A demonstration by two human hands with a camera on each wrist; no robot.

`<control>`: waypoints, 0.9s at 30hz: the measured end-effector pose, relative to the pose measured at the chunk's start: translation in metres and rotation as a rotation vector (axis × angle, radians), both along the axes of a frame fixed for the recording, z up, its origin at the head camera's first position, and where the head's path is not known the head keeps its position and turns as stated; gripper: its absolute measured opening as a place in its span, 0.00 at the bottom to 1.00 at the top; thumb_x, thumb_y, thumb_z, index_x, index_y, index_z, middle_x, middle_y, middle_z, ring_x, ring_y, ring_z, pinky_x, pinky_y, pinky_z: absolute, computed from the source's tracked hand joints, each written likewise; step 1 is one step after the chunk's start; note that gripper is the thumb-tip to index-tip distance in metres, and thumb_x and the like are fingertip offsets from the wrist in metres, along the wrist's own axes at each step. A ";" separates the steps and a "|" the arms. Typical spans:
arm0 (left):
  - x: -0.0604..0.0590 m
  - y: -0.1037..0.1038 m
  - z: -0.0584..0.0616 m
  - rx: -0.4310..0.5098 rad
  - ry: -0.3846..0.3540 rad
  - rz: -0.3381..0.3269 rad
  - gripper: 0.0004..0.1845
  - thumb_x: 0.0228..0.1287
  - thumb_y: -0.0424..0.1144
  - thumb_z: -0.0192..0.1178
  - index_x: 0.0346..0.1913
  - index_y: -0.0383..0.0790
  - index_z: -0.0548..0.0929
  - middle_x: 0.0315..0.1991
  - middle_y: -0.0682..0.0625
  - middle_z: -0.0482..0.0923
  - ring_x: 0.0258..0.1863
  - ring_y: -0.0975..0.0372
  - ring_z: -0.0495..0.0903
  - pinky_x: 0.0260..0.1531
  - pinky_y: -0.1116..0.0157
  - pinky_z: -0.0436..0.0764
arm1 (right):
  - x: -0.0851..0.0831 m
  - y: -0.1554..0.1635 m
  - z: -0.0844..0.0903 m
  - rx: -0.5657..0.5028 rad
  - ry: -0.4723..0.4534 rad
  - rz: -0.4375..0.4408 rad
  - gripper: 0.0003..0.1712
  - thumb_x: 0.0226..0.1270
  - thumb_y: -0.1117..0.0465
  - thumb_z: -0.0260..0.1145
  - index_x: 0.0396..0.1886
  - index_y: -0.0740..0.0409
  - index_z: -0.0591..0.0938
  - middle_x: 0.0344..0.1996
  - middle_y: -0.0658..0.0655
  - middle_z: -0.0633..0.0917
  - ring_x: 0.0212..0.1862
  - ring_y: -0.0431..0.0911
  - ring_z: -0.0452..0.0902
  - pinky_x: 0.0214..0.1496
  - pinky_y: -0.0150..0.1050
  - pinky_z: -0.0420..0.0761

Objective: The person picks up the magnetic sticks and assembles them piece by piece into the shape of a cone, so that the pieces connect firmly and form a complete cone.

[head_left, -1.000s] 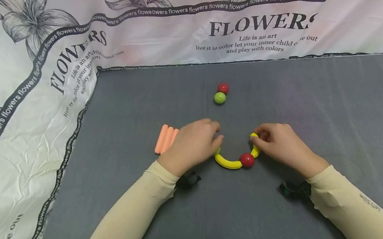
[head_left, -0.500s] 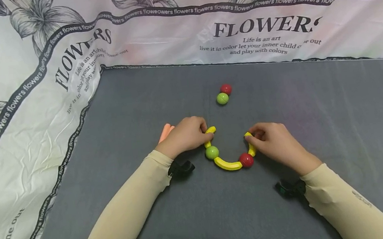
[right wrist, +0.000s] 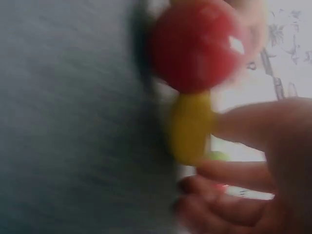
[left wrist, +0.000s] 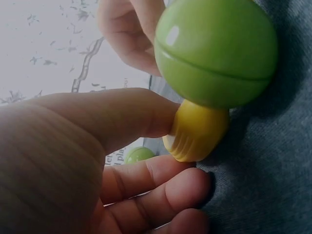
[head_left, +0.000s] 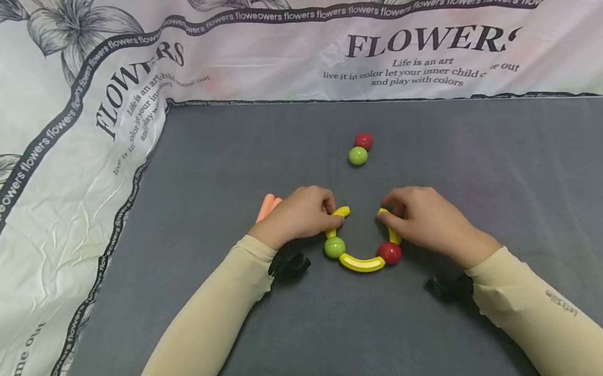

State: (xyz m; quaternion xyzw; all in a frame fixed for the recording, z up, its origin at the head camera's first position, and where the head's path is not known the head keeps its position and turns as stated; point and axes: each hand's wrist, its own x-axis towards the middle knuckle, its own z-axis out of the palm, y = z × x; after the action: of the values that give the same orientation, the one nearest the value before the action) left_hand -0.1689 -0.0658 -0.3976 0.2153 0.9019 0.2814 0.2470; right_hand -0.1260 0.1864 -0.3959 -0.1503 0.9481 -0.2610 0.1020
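A U-shaped chain lies on the grey mat [head_left: 531,172]: yellow curved pieces joined by a green ball [head_left: 334,247] and a red ball [head_left: 390,253], with a yellow bottom arc [head_left: 361,263] between them. My left hand [head_left: 304,212] pinches the left yellow piece [head_left: 337,218], seen close in the left wrist view as a yellow piece [left wrist: 195,131] under the green ball [left wrist: 217,51]. My right hand [head_left: 424,220] pinches the right yellow piece [head_left: 391,231]; the right wrist view shows this yellow piece [right wrist: 187,124] below the red ball [right wrist: 195,46], blurred.
A loose red ball [head_left: 363,141] and green ball [head_left: 357,156] sit touching farther back on the mat. Orange sticks [head_left: 268,205] lie partly hidden behind my left hand. A flower-printed white cloth [head_left: 37,151] rises around the mat's left and far edges.
My left hand brought a yellow piece with the green ball onto the chain's left end. Both hands then swung the two upper ends inward, narrowing the U.
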 end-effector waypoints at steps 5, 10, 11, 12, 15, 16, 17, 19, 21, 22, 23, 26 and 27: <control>0.000 -0.002 0.001 -0.004 0.009 0.010 0.10 0.70 0.45 0.68 0.34 0.44 0.82 0.29 0.51 0.80 0.23 0.62 0.76 0.26 0.68 0.72 | -0.026 -0.005 0.020 0.099 0.011 0.091 0.22 0.72 0.50 0.72 0.55 0.62 0.87 0.35 0.56 0.86 0.32 0.46 0.78 0.35 0.45 0.80; 0.000 -0.004 0.000 -0.012 0.007 0.012 0.10 0.69 0.46 0.69 0.33 0.45 0.82 0.29 0.51 0.80 0.23 0.62 0.76 0.26 0.68 0.72 | -0.058 -0.013 0.029 0.115 0.074 0.155 0.27 0.72 0.56 0.72 0.67 0.62 0.80 0.38 0.59 0.85 0.35 0.50 0.78 0.40 0.49 0.80; 0.001 -0.004 0.000 -0.013 0.007 0.010 0.10 0.69 0.46 0.68 0.34 0.45 0.82 0.29 0.52 0.80 0.23 0.62 0.76 0.26 0.68 0.72 | -0.064 -0.015 0.029 0.119 0.087 0.161 0.29 0.72 0.58 0.71 0.69 0.61 0.78 0.38 0.59 0.85 0.35 0.51 0.78 0.40 0.49 0.80; 0.001 -0.003 -0.001 -0.012 0.008 0.009 0.11 0.69 0.46 0.68 0.34 0.45 0.82 0.28 0.52 0.80 0.23 0.62 0.77 0.26 0.68 0.73 | -0.068 -0.017 0.028 0.121 0.094 0.164 0.30 0.72 0.59 0.71 0.71 0.61 0.76 0.38 0.59 0.84 0.35 0.51 0.78 0.40 0.49 0.79; 0.001 -0.002 -0.001 -0.018 0.019 0.010 0.11 0.70 0.46 0.69 0.33 0.45 0.82 0.28 0.52 0.80 0.23 0.62 0.77 0.26 0.68 0.73 | -0.080 -0.024 0.026 0.140 0.096 0.175 0.35 0.72 0.62 0.70 0.76 0.61 0.71 0.36 0.58 0.82 0.35 0.51 0.77 0.39 0.48 0.78; 0.001 -0.001 -0.001 -0.021 0.024 0.010 0.11 0.70 0.46 0.69 0.33 0.45 0.82 0.28 0.52 0.80 0.23 0.62 0.77 0.26 0.68 0.73 | -0.082 -0.025 0.024 0.148 0.091 0.177 0.36 0.72 0.62 0.70 0.77 0.62 0.70 0.36 0.59 0.82 0.35 0.51 0.76 0.39 0.47 0.78; 0.001 -0.001 -0.002 -0.023 0.028 0.009 0.11 0.69 0.46 0.69 0.33 0.45 0.82 0.28 0.52 0.80 0.23 0.62 0.77 0.26 0.68 0.73 | -0.085 -0.027 0.022 0.155 0.088 0.179 0.36 0.73 0.63 0.70 0.77 0.63 0.69 0.35 0.59 0.81 0.35 0.51 0.76 0.40 0.47 0.78; 0.001 0.000 -0.002 -0.022 0.036 0.007 0.11 0.69 0.46 0.69 0.33 0.45 0.82 0.28 0.52 0.80 0.23 0.62 0.77 0.26 0.68 0.73 | -0.087 -0.029 0.018 0.167 0.080 0.178 0.35 0.73 0.63 0.69 0.76 0.65 0.70 0.34 0.60 0.81 0.35 0.52 0.76 0.41 0.47 0.78; 0.001 0.000 -0.001 -0.019 0.041 0.004 0.11 0.69 0.46 0.69 0.33 0.45 0.81 0.28 0.52 0.80 0.23 0.61 0.78 0.26 0.68 0.73 | -0.088 -0.031 0.015 0.167 0.075 0.173 0.32 0.74 0.63 0.68 0.73 0.66 0.72 0.33 0.59 0.81 0.34 0.52 0.76 0.41 0.47 0.77; 0.002 0.001 -0.001 -0.017 0.041 0.003 0.11 0.69 0.46 0.68 0.33 0.45 0.81 0.28 0.52 0.80 0.23 0.61 0.78 0.26 0.68 0.73 | -0.087 -0.031 0.014 0.163 0.072 0.170 0.29 0.74 0.62 0.68 0.71 0.66 0.74 0.32 0.59 0.81 0.34 0.52 0.76 0.41 0.47 0.77; 0.002 0.001 -0.002 -0.016 0.041 0.000 0.11 0.69 0.46 0.68 0.33 0.45 0.81 0.28 0.52 0.80 0.23 0.61 0.78 0.25 0.68 0.73 | -0.086 -0.030 0.013 0.158 0.071 0.168 0.28 0.75 0.62 0.68 0.70 0.66 0.75 0.31 0.59 0.81 0.33 0.52 0.76 0.40 0.46 0.77; 0.002 0.001 -0.002 -0.022 0.045 -0.001 0.11 0.69 0.46 0.68 0.33 0.45 0.81 0.28 0.52 0.80 0.23 0.62 0.78 0.25 0.68 0.73 | -0.080 -0.029 0.011 0.137 0.065 0.181 0.22 0.75 0.60 0.69 0.63 0.66 0.79 0.28 0.57 0.80 0.30 0.50 0.75 0.37 0.43 0.75; 0.002 0.001 -0.002 -0.027 0.047 -0.001 0.11 0.69 0.47 0.68 0.33 0.46 0.81 0.28 0.52 0.80 0.23 0.62 0.78 0.25 0.68 0.73 | -0.078 -0.029 0.011 0.130 0.062 0.190 0.21 0.75 0.59 0.70 0.61 0.66 0.81 0.27 0.57 0.80 0.30 0.50 0.75 0.36 0.43 0.75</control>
State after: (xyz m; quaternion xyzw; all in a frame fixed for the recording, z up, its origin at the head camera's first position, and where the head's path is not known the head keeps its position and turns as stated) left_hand -0.1674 -0.0651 -0.3999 0.2188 0.9111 0.2642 0.2286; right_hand -0.2044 0.1578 -0.3849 -0.2403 0.9472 -0.1836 0.1066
